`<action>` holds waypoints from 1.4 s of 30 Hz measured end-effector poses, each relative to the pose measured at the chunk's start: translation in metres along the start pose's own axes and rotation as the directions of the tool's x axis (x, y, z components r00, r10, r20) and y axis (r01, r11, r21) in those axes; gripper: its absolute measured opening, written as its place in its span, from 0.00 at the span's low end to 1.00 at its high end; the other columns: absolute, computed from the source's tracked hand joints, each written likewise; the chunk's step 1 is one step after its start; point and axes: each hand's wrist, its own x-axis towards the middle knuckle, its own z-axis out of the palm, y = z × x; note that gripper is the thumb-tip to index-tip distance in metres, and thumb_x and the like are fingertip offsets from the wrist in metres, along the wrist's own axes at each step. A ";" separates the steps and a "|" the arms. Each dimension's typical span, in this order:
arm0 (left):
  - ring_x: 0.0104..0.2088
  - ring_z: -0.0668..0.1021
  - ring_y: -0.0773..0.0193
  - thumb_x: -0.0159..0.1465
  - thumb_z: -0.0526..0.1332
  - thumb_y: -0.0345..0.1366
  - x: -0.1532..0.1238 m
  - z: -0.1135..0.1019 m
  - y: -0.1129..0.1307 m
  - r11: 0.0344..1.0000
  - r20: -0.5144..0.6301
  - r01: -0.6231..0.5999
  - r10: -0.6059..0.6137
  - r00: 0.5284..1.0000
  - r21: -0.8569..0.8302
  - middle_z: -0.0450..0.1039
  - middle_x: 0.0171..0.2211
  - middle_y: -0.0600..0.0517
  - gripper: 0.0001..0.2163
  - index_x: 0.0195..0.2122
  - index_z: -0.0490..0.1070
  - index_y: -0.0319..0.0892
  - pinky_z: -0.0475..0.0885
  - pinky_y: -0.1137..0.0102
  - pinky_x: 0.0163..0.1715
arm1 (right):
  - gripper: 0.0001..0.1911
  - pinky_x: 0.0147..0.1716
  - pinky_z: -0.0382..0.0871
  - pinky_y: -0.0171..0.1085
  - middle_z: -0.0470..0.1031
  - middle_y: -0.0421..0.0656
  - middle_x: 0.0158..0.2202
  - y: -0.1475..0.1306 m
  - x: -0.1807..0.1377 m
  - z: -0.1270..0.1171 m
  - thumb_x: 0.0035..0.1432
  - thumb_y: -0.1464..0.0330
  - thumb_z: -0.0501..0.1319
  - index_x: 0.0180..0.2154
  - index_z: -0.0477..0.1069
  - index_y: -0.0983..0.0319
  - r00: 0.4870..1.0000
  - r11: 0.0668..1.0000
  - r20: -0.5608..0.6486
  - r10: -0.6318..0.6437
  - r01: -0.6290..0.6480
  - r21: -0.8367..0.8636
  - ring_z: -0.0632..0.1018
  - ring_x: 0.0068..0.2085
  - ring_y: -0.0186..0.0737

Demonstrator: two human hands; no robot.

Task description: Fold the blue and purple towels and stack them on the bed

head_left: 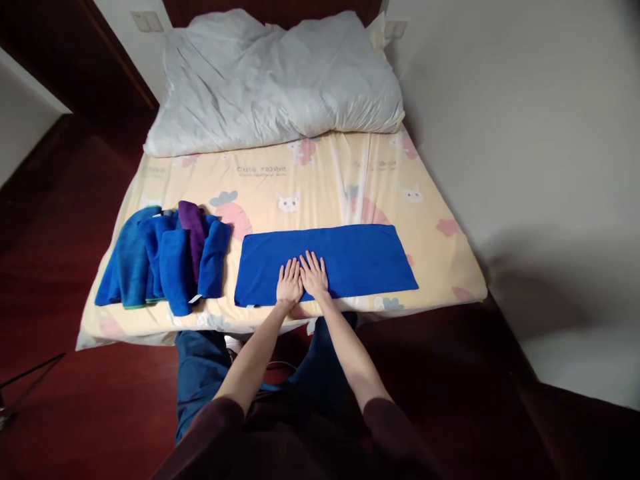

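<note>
A blue towel [360,257] lies spread flat near the front edge of the bed, its long side running left to right. My left hand [290,281] rests palm down on its lower middle part, fingers stretched out. Right beside it, my right hand [315,275] also lies flat on the towel, thumbs side close to the left hand. Neither hand grips the cloth. To the left sits a pile of rolled or folded towels [175,267], mostly blue, with a purple towel [192,233] among them.
The bed [320,180] has a pale yellow sheet printed with rabbits and carrots. A bulky white quilt [280,80] lies across its head end. A grey-white wall [525,133] runs close along the right side. Dark red floor [50,267] shows at the left.
</note>
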 end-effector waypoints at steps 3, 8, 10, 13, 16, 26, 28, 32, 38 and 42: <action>0.75 0.49 0.53 0.72 0.44 0.35 -0.008 0.012 -0.007 1.000 -0.040 0.010 -0.010 0.999 -0.006 0.49 0.75 0.42 0.29 0.73 0.54 0.32 0.46 0.51 0.74 | 0.29 0.74 0.39 0.56 0.46 0.46 0.77 0.004 -0.004 0.006 0.75 0.63 0.44 0.73 0.55 0.60 1.000 1.000 -0.013 0.001 -0.001 0.013 0.48 0.76 0.47; 0.75 0.51 0.52 0.73 0.45 0.37 -0.002 0.010 -0.009 0.997 -0.081 -0.014 0.009 0.997 -0.069 0.50 0.74 0.42 0.29 0.73 0.54 0.33 0.46 0.49 0.74 | 0.29 0.75 0.38 0.55 0.47 0.44 0.77 0.010 0.000 -0.004 0.76 0.62 0.44 0.73 0.55 0.60 0.999 1.000 -0.033 -0.014 0.014 -0.012 0.47 0.77 0.45; 0.75 0.51 0.51 0.73 0.45 0.38 -0.002 0.009 -0.010 0.995 -0.096 -0.020 0.010 0.995 -0.098 0.50 0.74 0.42 0.29 0.73 0.55 0.34 0.46 0.49 0.74 | 0.29 0.75 0.39 0.53 0.46 0.43 0.77 0.011 0.000 -0.006 0.76 0.61 0.44 0.73 0.55 0.59 0.999 0.999 -0.031 -0.026 0.026 -0.029 0.48 0.77 0.44; 0.75 0.50 0.51 0.73 0.46 0.41 -0.007 0.005 -0.019 0.992 -0.112 -0.001 -0.013 0.994 -0.125 0.47 0.75 0.43 0.29 0.73 0.55 0.35 0.45 0.49 0.74 | 0.29 0.75 0.40 0.51 0.46 0.43 0.77 0.020 -0.005 -0.009 0.76 0.58 0.44 0.73 0.55 0.59 0.999 0.998 -0.023 -0.049 0.048 -0.042 0.48 0.76 0.43; 0.76 0.49 0.50 0.74 0.46 0.43 -0.018 -0.005 -0.040 0.991 -0.122 0.047 -0.062 0.991 -0.122 0.45 0.76 0.43 0.30 0.74 0.54 0.35 0.44 0.49 0.74 | 0.30 0.75 0.39 0.51 0.46 0.43 0.77 0.050 -0.014 -0.019 0.76 0.57 0.44 0.73 0.54 0.59 1.000 0.999 -0.026 -0.002 0.001 -0.052 0.49 0.76 0.43; 0.75 0.50 0.47 0.72 0.47 0.45 -0.069 -0.048 -0.127 0.948 -0.173 0.312 -0.319 0.932 -0.066 0.45 0.75 0.36 0.35 0.75 0.47 0.30 0.46 0.47 0.73 | 0.36 0.74 0.38 0.53 0.44 0.51 0.77 0.243 -0.107 -0.094 0.75 0.56 0.33 0.75 0.44 0.69 0.843 0.826 -0.120 0.525 -0.538 -0.167 0.46 0.77 0.44; 0.75 0.50 0.46 0.71 0.47 0.45 -0.070 -0.051 -0.129 0.943 -0.156 0.325 -0.331 0.931 -0.065 0.44 0.75 0.35 0.35 0.75 0.46 0.29 0.47 0.47 0.73 | 0.37 0.74 0.38 0.53 0.43 0.51 0.77 0.256 -0.117 -0.097 0.75 0.56 0.31 0.75 0.42 0.69 0.826 0.804 -0.133 0.548 -0.564 -0.188 0.46 0.77 0.42; 0.75 0.49 0.47 0.71 0.47 0.44 -0.068 -0.052 -0.124 0.936 -0.136 0.345 -0.351 0.927 -0.067 0.43 0.75 0.35 0.35 0.75 0.46 0.28 0.45 0.48 0.73 | 0.38 0.74 0.38 0.53 0.43 0.51 0.77 0.254 -0.117 -0.094 0.74 0.56 0.30 0.75 0.41 0.70 0.830 0.802 -0.125 0.544 -0.558 -0.215 0.45 0.77 0.43; 0.76 0.49 0.50 0.72 0.45 0.45 -0.068 -0.050 -0.125 0.937 -0.148 0.347 -0.350 0.925 -0.049 0.44 0.75 0.35 0.35 0.74 0.48 0.27 0.45 0.51 0.73 | 0.38 0.75 0.37 0.52 0.43 0.52 0.77 0.251 -0.117 -0.092 0.74 0.57 0.31 0.75 0.42 0.72 0.828 0.795 -0.131 0.545 -0.560 -0.232 0.44 0.77 0.43; 0.76 0.49 0.49 0.72 0.44 0.45 -0.074 -0.052 -0.127 0.937 -0.150 0.349 -0.348 0.925 -0.023 0.45 0.75 0.33 0.34 0.74 0.48 0.26 0.45 0.49 0.73 | 0.37 0.74 0.39 0.54 0.45 0.55 0.76 0.250 -0.116 -0.098 0.74 0.60 0.35 0.74 0.44 0.75 0.823 0.787 -0.100 0.560 -0.565 -0.247 0.46 0.77 0.47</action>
